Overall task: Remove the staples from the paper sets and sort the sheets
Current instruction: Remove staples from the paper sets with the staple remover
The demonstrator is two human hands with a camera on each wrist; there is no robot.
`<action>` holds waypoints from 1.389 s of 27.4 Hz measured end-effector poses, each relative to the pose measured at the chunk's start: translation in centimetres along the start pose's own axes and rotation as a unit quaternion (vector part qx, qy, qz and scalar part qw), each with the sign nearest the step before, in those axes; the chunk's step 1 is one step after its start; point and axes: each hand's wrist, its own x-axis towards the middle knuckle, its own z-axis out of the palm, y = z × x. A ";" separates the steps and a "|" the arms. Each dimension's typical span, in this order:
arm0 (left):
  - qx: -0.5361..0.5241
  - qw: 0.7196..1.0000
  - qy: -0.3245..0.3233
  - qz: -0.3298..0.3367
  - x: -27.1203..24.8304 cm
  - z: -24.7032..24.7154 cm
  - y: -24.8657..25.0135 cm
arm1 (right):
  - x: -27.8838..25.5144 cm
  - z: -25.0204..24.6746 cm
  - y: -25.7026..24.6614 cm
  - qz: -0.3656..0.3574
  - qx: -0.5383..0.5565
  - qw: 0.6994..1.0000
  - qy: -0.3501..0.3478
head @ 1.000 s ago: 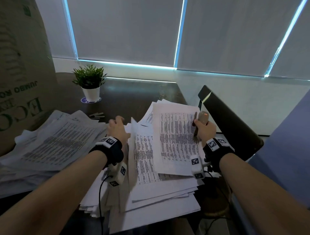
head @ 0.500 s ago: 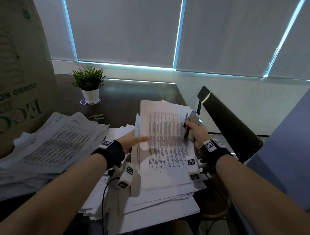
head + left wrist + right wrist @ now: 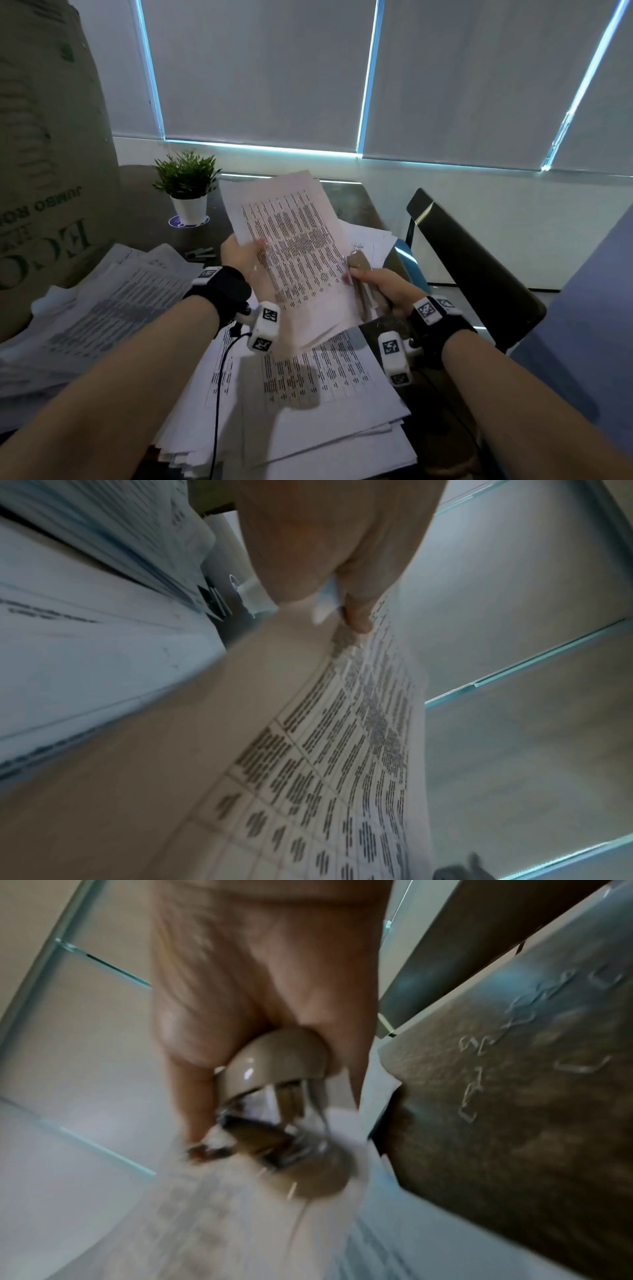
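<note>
A stapled paper set [image 3: 294, 246] printed with tables is held up, tilted, above the central paper pile [image 3: 308, 394]. My left hand [image 3: 239, 253] pinches its left edge, thumb on the printed face [image 3: 356, 615]. My right hand [image 3: 376, 284] grips a beige staple remover [image 3: 359, 274] against the set's right edge. In the right wrist view the staple remover [image 3: 274, 1064] shows its metal jaws at the paper, blurred. A second spread of sheets [image 3: 102, 301] lies to the left.
A potted plant [image 3: 188, 185] stands at the back of the dark table [image 3: 144, 212], with a big cardboard box [image 3: 44, 171] at far left. A dark chair back [image 3: 472, 267] is close on the right. Loose pulled staples [image 3: 534, 1047] lie on a brown surface.
Both hands have raised the top paper set off the central pile and tilted it up. The left hand moved from the left pile to its left edge; the right still holds the tool.
</note>
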 end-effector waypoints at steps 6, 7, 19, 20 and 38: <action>0.368 0.913 -0.149 -0.097 1.0 0.0 -1.9 | 4.6 0.1 -0.8 -0.063 0.142 0.963 0.222; 0.478 0.852 -0.187 -0.105 0.9 -0.3 -2.3 | 5.5 -0.4 -1.2 -0.057 0.152 0.956 0.243; 0.690 0.690 -0.197 -0.097 1.8 -1.9 -4.8 | 10.7 -1.4 -2.4 0.008 0.251 0.938 0.240; 0.694 0.687 -0.196 -0.089 1.9 -1.9 -4.8 | 10.6 -1.5 -2.4 0.014 0.255 0.939 0.231; 0.697 0.649 -0.304 -0.035 -2.4 -1.3 -5.4 | 7.5 6.4 0.4 0.016 -0.329 0.944 -0.002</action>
